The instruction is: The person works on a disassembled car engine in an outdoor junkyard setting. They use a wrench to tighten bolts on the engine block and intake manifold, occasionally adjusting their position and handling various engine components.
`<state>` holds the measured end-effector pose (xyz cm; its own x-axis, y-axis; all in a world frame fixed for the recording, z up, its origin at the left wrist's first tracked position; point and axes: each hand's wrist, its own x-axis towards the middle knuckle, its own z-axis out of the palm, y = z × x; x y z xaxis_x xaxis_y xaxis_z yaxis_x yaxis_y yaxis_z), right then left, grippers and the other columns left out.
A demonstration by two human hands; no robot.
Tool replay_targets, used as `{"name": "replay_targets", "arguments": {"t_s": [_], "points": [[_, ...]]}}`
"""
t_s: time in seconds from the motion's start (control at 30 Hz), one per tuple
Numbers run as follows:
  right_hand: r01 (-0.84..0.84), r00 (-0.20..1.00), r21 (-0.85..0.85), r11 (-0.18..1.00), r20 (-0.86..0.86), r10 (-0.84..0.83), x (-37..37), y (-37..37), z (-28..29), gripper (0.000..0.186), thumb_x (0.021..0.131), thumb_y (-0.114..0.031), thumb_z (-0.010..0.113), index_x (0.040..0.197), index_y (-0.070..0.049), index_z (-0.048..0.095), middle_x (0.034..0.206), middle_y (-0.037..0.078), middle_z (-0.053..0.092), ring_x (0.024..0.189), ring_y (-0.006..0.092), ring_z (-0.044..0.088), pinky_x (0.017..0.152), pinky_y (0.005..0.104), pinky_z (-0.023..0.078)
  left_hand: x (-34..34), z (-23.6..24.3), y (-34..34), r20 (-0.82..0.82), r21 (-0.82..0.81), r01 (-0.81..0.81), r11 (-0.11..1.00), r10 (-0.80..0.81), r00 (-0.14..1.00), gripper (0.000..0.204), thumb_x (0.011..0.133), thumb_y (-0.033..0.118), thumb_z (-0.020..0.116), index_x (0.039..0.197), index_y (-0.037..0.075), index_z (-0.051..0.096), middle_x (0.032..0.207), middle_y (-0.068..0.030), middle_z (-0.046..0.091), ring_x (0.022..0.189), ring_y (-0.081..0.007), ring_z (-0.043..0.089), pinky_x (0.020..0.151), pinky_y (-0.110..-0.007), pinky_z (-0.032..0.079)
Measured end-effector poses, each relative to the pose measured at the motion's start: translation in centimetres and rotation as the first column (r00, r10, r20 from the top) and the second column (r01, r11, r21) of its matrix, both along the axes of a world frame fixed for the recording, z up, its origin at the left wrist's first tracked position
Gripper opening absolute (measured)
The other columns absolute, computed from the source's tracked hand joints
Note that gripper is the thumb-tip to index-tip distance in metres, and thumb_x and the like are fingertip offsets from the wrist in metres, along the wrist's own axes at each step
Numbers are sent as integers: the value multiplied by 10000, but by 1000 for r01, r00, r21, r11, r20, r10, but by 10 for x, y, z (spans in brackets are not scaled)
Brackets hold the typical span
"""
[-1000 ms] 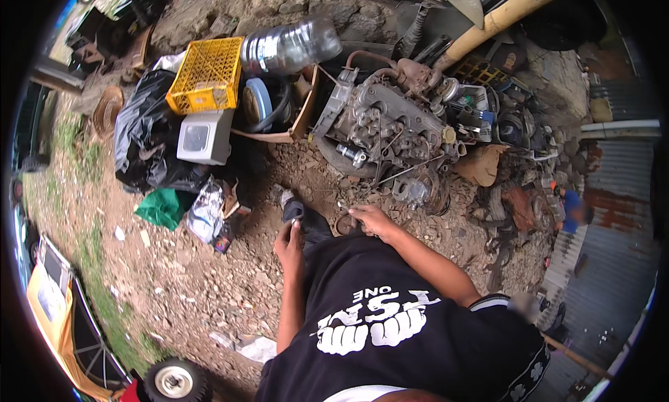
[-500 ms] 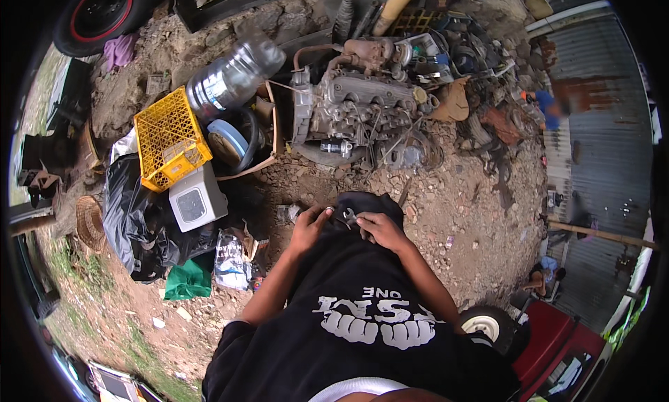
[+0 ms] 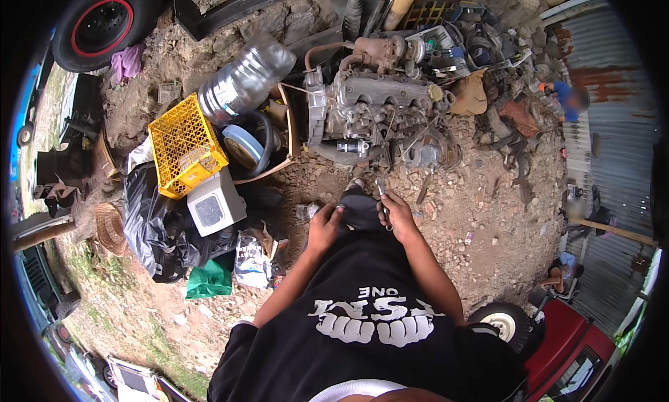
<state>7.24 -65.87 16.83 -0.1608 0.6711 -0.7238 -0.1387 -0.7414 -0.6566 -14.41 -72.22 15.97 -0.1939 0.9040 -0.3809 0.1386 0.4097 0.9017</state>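
dirt scrapyard | vs 0.5 s ago: view steadier, hands unmoved, so work stays put | right hand (image 3: pixel 396 214) grasps metal tool (image 3: pixel 382 195) just below engine (image 3: pixel 373 113) | left hand (image 3: pixel 326 224) alongside, grip unclear

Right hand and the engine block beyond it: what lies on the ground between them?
In the head view, bare stony dirt lies between the right hand, which holds a slim metal tool, and the engine block; a shoe tip sits just left.

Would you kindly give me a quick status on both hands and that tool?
Left hand resting on the dark knee, holding nothing visible. Right hand gripping a slim metal tool. Engine block on the dirt just ahead.
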Motion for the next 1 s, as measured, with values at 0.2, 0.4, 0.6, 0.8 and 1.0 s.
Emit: {"name": "replay_targets", "arguments": {"t_s": [0.2,0.4,0.6,0.8,1.0], "points": [[-34,997,-45,998,-72,31,1,57,-20,218,1056,-230,556,1213,-99,632,755,-10,597,542,87,538,467,244,396,-28,-5,4,-98,-183,-133,974,117,988,287,990,245,638,1032,-37,673,777,-79,652,710,-99,550,666,-293,469],[127,971,-149,981,-181,-153,5,110,-57,162,1027,-134,574,1164,-87,646,846,2,609,660,85,548,503,227,396,-11,-15,24,-140,-120,-271,955,254,957,280,965,239,688,1011,-36,670,781,-90,674,719,-108,591,660,-308,481],[30,994,-174,984,-98,-48,12,112,-109,280,1049,-124,520,1295,-47,629,878,9,621,648,81,525,536,238,428,-1,15,55,-350,-227,-85,970,0,937,312,962,279,692,1035,-24,681,808,-113,711,750,-181,672,697,-328,505],[-153,966,-181,972,178,186,-9,126,-147,328,1061,-274,561,1339,-116,634,714,-43,521,516,44,424,456,249,367,-11,-37,111,-177,-302,-40,953,-15,984,377,921,340,725,1040,-16,695,810,-183,707,774,-280,704,708,-384,511],[-185,863,172,967,499,76,-34,137,-261,343,1030,-292,596,1262,-54,679,868,110,631,759,243,557,679,332,441,2,-163,223,-132,-483,68,873,-150,980,417,884,400,747,1077,30,752,888,-164,746,846,-207,713,794,-353,525]]}}
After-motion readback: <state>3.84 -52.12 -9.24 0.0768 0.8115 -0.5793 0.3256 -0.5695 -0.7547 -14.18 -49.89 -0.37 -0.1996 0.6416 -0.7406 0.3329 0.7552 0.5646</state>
